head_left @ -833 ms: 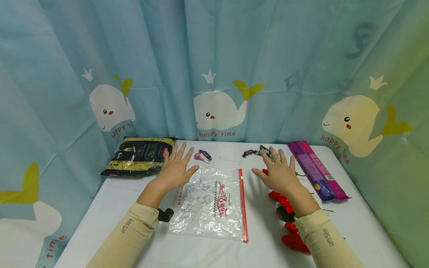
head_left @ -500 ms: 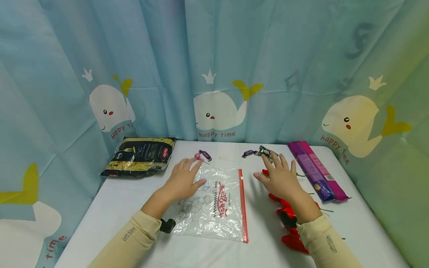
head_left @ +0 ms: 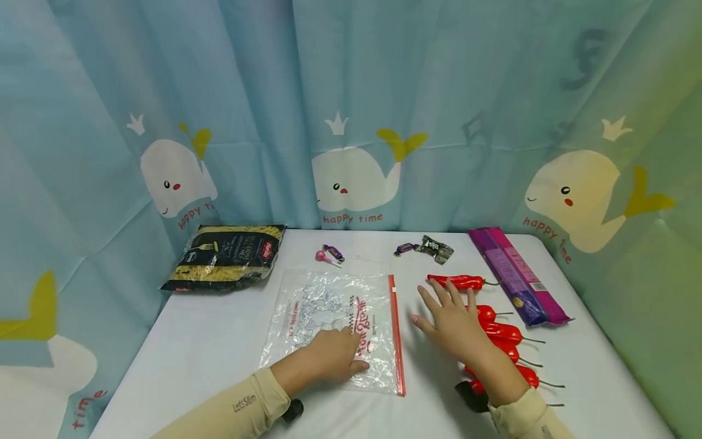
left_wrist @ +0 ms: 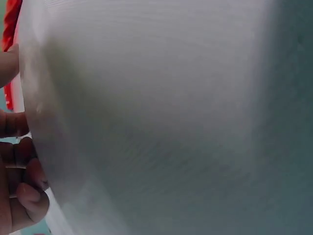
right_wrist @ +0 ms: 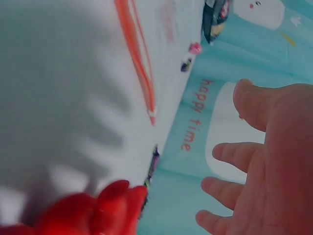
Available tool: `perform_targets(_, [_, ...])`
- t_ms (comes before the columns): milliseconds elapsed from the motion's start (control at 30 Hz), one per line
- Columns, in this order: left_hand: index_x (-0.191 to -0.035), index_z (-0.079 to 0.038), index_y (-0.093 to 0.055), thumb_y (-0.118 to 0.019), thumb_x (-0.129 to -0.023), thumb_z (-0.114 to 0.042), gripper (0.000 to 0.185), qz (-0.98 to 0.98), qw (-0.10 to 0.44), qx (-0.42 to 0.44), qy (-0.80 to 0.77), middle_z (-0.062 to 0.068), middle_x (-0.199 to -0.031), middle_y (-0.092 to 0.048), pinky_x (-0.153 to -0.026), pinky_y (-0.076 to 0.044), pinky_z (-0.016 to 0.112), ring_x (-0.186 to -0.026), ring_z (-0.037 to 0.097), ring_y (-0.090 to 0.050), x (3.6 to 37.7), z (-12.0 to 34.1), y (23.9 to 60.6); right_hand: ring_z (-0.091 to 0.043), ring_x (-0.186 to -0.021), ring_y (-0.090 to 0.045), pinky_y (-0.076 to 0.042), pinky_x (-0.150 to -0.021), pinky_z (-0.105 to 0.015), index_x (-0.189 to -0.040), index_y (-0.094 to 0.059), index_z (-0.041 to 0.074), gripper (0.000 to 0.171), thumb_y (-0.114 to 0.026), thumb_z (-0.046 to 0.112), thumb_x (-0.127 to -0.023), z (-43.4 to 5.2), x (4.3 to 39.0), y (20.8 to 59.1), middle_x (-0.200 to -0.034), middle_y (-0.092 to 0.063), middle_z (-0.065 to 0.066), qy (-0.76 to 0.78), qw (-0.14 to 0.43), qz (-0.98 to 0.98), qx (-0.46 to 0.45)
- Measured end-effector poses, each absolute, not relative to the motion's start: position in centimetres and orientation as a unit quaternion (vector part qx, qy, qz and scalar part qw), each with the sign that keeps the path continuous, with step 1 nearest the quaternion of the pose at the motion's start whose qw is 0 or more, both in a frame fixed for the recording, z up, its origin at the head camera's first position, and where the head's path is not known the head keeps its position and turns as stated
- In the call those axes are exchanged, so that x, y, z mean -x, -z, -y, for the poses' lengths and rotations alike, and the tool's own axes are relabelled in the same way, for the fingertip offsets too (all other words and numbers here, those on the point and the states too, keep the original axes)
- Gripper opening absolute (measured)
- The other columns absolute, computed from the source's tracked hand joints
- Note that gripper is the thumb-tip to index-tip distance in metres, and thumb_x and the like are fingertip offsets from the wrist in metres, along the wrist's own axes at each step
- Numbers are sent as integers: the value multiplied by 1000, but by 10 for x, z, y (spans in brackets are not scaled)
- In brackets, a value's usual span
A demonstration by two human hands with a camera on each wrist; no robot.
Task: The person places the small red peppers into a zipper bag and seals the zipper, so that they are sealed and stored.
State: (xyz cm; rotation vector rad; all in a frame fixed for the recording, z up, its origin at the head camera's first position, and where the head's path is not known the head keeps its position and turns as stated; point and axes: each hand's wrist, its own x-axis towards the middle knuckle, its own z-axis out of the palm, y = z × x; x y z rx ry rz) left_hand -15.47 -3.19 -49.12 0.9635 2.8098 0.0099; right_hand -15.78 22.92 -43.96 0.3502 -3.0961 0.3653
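My left hand [head_left: 331,355] is over the clear zip bag [head_left: 296,305], which lies flat with its red zip edge [head_left: 397,341] to the right. In the left wrist view the thumb [left_wrist: 7,66] stands apart from the loosely bent fingers [left_wrist: 29,196], and nothing shows between them. My right hand [head_left: 455,323], fingers spread, holds nothing and overlaps part of a row of red chili peppers [head_left: 504,332] in the head view. One more red chili pepper [head_left: 457,281] lies just beyond its fingertips. The right wrist view shows the palm [right_wrist: 279,161] raised over the table.
A black and yellow pasta bag [head_left: 230,256] lies at the back left. Along the back are a pink lollipop [head_left: 321,256], purple-wrapped candies [head_left: 333,252] and a dark-wrapped candy [head_left: 436,249]. A long purple-pink packet [head_left: 515,274] lies at the right. Patterned curtains [head_left: 247,91] surround the white table.
My left hand has come back from beside the pasta bag to over the zip bag, its fingers bending. The right hand has drawn back slightly, uncovering the dark candy and more peppers.
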Motion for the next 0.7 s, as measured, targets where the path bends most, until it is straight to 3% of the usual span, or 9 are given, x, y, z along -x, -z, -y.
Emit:
perform_targets(200, [-114,-19,-65,-56,-94,-59,46,-934,86,-345,42,6,-101,-64,-63,-53,40,-79,23,-66,156,29,500,-51,-143,-26,-3,-108,-75,-146,-51,9,65,-67,43,-93,-226,140,457,-154,-40,-22,-105,4,986,-131])
perform_targets(433, [-102,-22,-66,-55,-100,-45,26,-919,66,-387,11,0,-85,-60,-54,-49,37,-69,19,-63,160,30,503,-51,-139,-34,-11,-108,-75,-142,-56,9,55,-66,36,-95,-219,123,470,-148,-47,-20,-92,4,980,-174])
perform_targets(700, [-95,-22,-65,-52,-104,-38,22,-910,51,-411,-8,-2,-81,-59,-54,-48,36,-66,18,-62,159,37,505,-48,-137,-38,-12,-108,-75,-135,-63,12,44,-68,28,-94,-208,110,478,-143,-54,-16,-86,-13,977,-197])
